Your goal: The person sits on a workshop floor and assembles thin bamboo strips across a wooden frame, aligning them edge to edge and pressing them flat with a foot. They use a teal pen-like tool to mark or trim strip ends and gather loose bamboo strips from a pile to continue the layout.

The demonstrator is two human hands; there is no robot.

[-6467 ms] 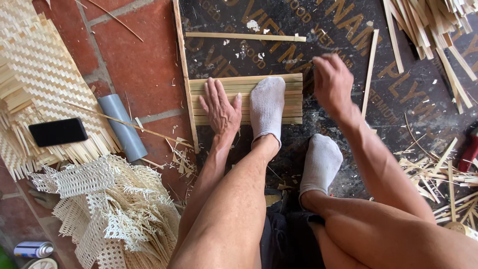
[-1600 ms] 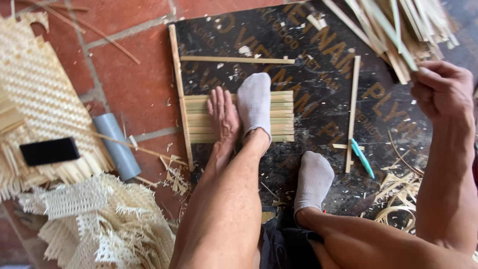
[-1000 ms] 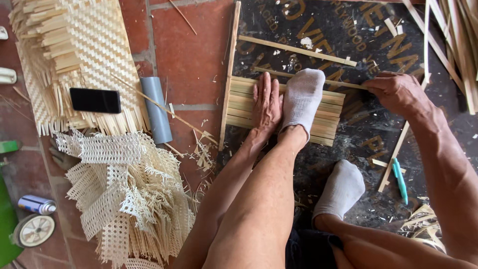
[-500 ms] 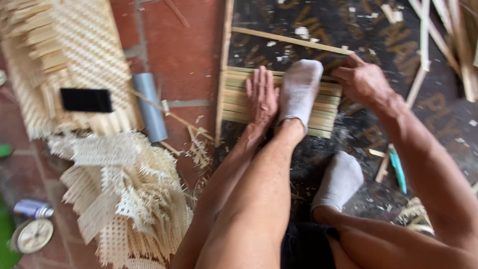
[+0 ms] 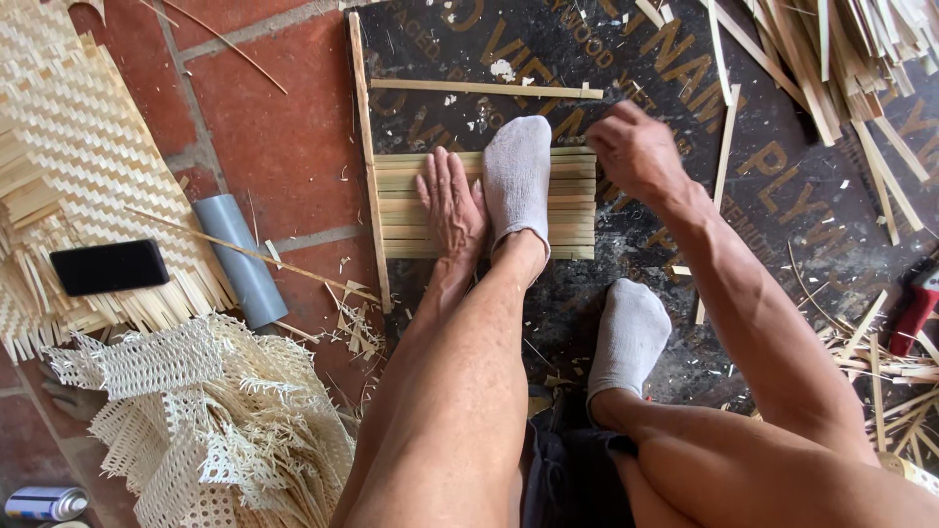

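the row of bamboo slats [image 5: 567, 200] lies on the dark printed board [image 5: 782, 196], long axes left to right. the left hand [image 5: 452, 205] presses flat and open on it beside a socked foot [image 5: 518, 181]; the right hand [image 5: 636, 152], fingers curled, touches its right end, grip unclear. a grey tube [image 5: 240, 259] lies left.

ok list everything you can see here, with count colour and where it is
bamboo strip mat: one, pale tan, on the dark board under hand and foot
loose bamboo strips: many, tan, top right
long strip: one, tan, above the mat
woven panel: one, cream, far left
phone: one, black, on the panel
pipe piece: one, grey, on red tiles
cane webbing scraps: pile, cream, lower left
left hand: flat on the mat
right hand: at the mat's right edge
feet in socks: two, white
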